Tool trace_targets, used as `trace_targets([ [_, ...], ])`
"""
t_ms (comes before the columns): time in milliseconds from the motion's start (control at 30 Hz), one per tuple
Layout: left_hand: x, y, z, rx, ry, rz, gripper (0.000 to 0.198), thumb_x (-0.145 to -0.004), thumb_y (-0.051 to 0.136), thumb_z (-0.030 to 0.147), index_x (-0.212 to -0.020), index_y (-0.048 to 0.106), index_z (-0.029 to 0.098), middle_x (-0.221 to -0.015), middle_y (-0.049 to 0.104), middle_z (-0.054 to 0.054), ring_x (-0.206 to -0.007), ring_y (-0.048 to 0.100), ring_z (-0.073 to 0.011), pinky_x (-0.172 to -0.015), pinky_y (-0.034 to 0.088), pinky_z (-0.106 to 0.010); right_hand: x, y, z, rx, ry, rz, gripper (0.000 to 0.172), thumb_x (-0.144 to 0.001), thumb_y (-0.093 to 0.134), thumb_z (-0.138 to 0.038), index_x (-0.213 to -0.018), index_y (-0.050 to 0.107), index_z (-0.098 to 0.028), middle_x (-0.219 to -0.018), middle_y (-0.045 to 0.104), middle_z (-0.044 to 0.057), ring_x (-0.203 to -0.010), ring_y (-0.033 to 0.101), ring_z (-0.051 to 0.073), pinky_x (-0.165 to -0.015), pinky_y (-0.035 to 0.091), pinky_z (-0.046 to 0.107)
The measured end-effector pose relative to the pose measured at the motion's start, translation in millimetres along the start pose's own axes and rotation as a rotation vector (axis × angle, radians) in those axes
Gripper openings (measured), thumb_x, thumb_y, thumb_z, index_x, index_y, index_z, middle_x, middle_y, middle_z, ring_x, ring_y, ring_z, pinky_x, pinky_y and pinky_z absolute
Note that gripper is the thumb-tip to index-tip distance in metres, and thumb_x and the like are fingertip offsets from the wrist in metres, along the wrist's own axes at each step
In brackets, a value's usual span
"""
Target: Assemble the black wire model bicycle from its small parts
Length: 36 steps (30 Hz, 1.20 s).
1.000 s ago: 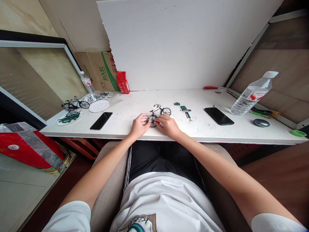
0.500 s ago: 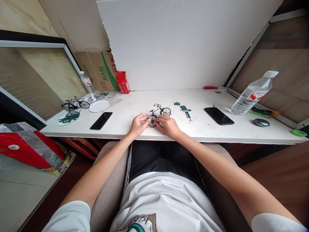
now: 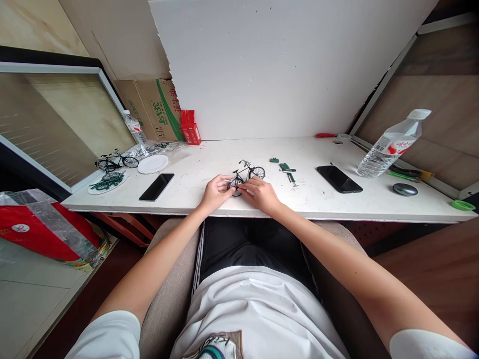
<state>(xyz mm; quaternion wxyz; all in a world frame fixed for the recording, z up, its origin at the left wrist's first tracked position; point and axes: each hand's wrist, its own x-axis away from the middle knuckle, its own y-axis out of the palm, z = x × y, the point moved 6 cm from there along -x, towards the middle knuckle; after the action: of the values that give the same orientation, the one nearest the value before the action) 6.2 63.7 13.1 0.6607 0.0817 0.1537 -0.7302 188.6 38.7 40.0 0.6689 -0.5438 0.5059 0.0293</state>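
A small black model bicycle (image 3: 245, 175) stands on the white table near its front edge, its handlebar pointing away from me. My left hand (image 3: 216, 193) is closed with thumb and fingers on the wheel nearest me, from the left side. From the right, my right hand (image 3: 260, 192) pinches the same part of the model, thumb and fingertips by that wheel. Whether a tiny part sits between my fingertips is too small to make out. Several green and dark pieces (image 3: 285, 167) lie to the right of the model.
A phone (image 3: 157, 187) lies on the left and another phone (image 3: 339, 179) on the right. Farther left are a second model bicycle (image 3: 117, 160), a white plate (image 3: 153, 163) and green parts (image 3: 108, 182). A water bottle (image 3: 392, 144) and grey oval object (image 3: 405, 189) are at right.
My left thumb and fingers have shifted slightly to the right against the near wheel. My right hand and the bicycle stay nearly where they were.
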Motion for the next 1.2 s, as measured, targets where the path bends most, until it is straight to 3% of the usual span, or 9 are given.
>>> trace_targets([
  [233,-3,-1.1,-5,0.057,-0.034,-0.04,0.061,-0.075,0.094,0.038,-0.126,0.069,0.014,-0.11,0.08,-0.014,-0.09,0.08,-0.0221,-0.086,0.067,-0.037,3,1,3,-0.091,0.007,0.043,0.018,-0.109,0.063,-0.031,-0.101,0.077,-0.021,-0.087,0.081,0.007,-0.079,0.071,0.021,-0.071,0.052,0.032],
  [433,-6,-4.1,-10,0.035,-0.046,-0.04,0.069,-0.068,0.1,0.036,-0.127,0.073,0.011,-0.124,0.079,-0.02,-0.102,0.08,-0.0279,-0.094,0.066,-0.043,5,3,7,-0.085,0.016,0.012,0.015,-0.105,0.069,-0.026,-0.093,0.077,-0.023,-0.086,0.083,0.004,-0.078,0.075,0.02,-0.067,0.05,0.03],
  [800,-5,-2.9,-10,0.003,-0.04,-0.033,0.063,-0.068,0.1,0.033,-0.12,0.073,0.011,-0.115,0.081,-0.018,-0.093,0.081,-0.025,-0.088,0.066,-0.037,4,1,10,-0.038,0.075,0.018,0.035,-0.102,0.073,-0.052,-0.085,0.076,-0.021,-0.074,0.078,0.006,-0.067,0.07,0.02,-0.06,0.046,0.03],
  [900,-5,-1.7,-8,-0.002,-0.034,-0.042,0.06,-0.069,0.099,0.034,-0.118,0.073,0.012,-0.116,0.081,-0.018,-0.088,0.081,-0.0233,-0.083,0.066,-0.035,5,2,12,-0.083,0.053,0.046,0.03,-0.105,0.07,-0.046,-0.091,0.078,-0.021,-0.079,0.079,0.007,-0.07,0.071,0.02,-0.063,0.05,0.031],
  [1033,-5,-2.4,-8,-0.014,-0.021,-0.029,0.059,-0.069,0.099,0.036,-0.115,0.073,0.011,-0.112,0.081,-0.017,-0.086,0.08,-0.0223,-0.08,0.065,-0.033,6,5,9,-0.252,-0.051,0.022,0.021,-0.11,0.061,-0.032,-0.108,0.08,-0.023,-0.094,0.083,0.007,-0.085,0.076,0.022,-0.079,0.06,0.035],
  [1200,-6,-5.3,-9,-0.001,-0.015,0.004,0.058,-0.07,0.099,0.039,-0.114,0.072,0.013,-0.112,0.08,-0.016,-0.09,0.08,-0.0237,-0.083,0.065,-0.035,4,5,8,-0.338,-0.07,0.009,0.025,-0.11,0.056,-0.022,-0.12,0.079,-0.023,-0.099,0.083,0.008,-0.094,0.077,0.024,-0.085,0.063,0.039],
])
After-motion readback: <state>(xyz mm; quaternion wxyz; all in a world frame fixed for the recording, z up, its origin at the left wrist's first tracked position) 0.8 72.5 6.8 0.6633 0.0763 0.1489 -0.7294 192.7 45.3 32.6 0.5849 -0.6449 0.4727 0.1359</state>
